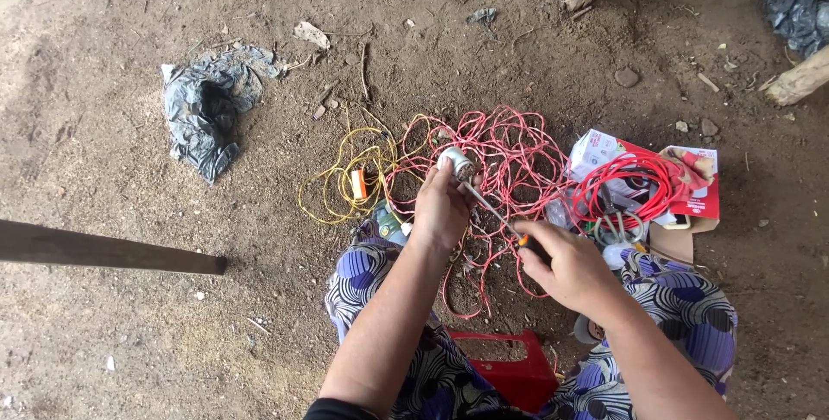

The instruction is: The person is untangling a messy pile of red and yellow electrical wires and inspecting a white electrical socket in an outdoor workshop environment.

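The left hand [442, 206] grips a small white fitting [456, 162], raised over the loose red wire [509, 148] on the dirt floor [129, 325]. The right hand [570, 266] is closed around a screwdriver [492, 209], its tip at the fitting. Yellow wire [341, 174] lies left of the red tangle, a coiled red wire [623, 185] and boxes [691, 191] to the right. A red stool [509, 372] sits between the knees.

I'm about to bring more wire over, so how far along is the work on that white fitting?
Done: nothing finished shows. In hand: the left hand holds the white fitting up while the right hand sets a screwdriver against it. Left: the tangled red wire and yellow wire lie loose on the dirt ground; whether any wire is joined cannot be told.
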